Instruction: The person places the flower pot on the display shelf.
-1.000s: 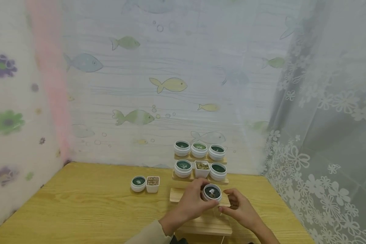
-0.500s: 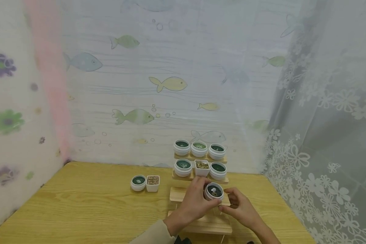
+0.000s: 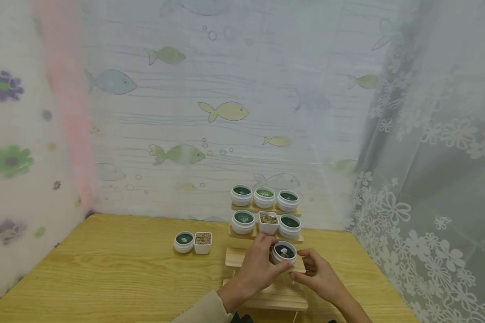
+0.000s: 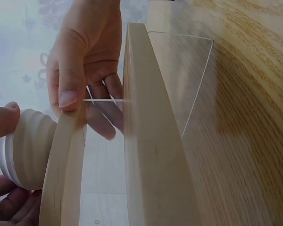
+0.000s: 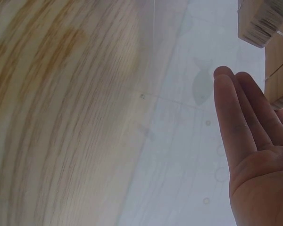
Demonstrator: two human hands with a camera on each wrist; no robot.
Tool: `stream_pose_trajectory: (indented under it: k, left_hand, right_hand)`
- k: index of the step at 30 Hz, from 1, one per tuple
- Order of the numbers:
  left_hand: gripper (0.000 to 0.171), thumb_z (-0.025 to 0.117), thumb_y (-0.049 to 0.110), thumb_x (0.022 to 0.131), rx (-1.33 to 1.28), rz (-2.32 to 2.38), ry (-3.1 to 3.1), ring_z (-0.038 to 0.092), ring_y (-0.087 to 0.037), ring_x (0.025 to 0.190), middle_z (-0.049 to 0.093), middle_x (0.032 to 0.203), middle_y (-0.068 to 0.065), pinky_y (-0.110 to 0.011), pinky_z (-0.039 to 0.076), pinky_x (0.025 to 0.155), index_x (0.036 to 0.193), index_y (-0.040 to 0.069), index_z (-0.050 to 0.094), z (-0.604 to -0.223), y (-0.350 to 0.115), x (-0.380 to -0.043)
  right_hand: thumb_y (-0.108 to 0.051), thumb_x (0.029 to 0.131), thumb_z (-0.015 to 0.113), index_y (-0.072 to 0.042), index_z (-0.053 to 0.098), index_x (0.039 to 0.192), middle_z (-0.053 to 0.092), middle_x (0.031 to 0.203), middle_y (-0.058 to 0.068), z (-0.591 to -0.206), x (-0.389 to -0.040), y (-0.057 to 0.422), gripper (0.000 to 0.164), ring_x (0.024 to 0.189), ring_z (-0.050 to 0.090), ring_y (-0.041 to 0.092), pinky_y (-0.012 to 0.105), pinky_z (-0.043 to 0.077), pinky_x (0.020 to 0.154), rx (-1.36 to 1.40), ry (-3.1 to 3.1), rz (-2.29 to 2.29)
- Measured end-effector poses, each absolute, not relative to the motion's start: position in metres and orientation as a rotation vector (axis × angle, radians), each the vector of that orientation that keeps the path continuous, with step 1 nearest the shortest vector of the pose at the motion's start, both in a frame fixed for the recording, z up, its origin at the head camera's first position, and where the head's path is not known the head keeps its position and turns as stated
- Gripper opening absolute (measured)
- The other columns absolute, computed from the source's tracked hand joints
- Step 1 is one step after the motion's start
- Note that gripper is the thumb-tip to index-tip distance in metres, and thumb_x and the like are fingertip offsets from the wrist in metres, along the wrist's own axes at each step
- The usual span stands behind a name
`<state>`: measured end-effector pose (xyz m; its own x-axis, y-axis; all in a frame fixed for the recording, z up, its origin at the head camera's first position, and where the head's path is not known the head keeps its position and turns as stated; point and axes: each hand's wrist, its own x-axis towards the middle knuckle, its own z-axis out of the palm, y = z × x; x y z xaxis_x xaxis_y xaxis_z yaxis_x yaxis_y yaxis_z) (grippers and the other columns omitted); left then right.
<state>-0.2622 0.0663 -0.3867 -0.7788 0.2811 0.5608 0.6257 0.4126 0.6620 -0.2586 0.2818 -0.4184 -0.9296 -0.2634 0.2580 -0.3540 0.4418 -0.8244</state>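
Note:
A small round white pot (image 3: 285,252) with dark contents and a white fleck on top is held by my left hand (image 3: 256,264), thumb at its front and fingers at its far left. It sits on the right part of the third tier of a stepped wooden stand (image 3: 235,258). My right hand (image 3: 318,277) grips that tier's right end, thumb at the front and index finger behind. In the left wrist view the thumb (image 4: 68,96) presses on the board's end; the right wrist view shows the other fingers (image 5: 233,117) nearly straight.
Round green-filled pots (image 3: 242,218) and a square white cup (image 3: 268,220) stand on the two rear tiers. Left of the stand, another round pot (image 3: 183,242) and a square cup (image 3: 203,242) rest on the wooden table (image 3: 117,269). A fish-print curtain (image 3: 226,134) hangs behind.
My left hand has shifted the pot slightly right along the tier, then stayed nearly still over the last half second. My right hand has kept its place at the tier's end.

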Motion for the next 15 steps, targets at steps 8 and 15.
stream_pose_trajectory:
  k: [8,15]
  left_hand:
    - [0.051,0.081,0.036,0.076,-0.794,-1.315,-2.303,0.053,-0.012,0.09,0.054,0.107,-0.003,-0.023,0.046,0.075,0.112,0.006,0.061,-0.386,0.063,-0.26]
    - [0.049,0.082,0.032,0.075,-0.865,-1.373,-2.228,0.057,-0.017,0.097,0.054,0.109,-0.003,-0.024,0.051,0.075,0.113,0.009,0.061,-0.386,0.047,-0.253]
  right_hand:
    - [-0.019,0.083,0.075,-0.002,0.049,0.123,0.067,0.096,0.01,-0.418,-0.258,0.282,0.05,0.083,0.066,0.018,0.027,0.052,0.077,0.551,-2.592,1.52]
    - [-0.019,0.083,0.076,-0.002,0.049,0.122,0.068,0.096,0.01,-0.419,-0.259,0.282,0.051,0.084,0.066,0.018,0.027,0.052,0.076,0.552,-2.584,1.514]
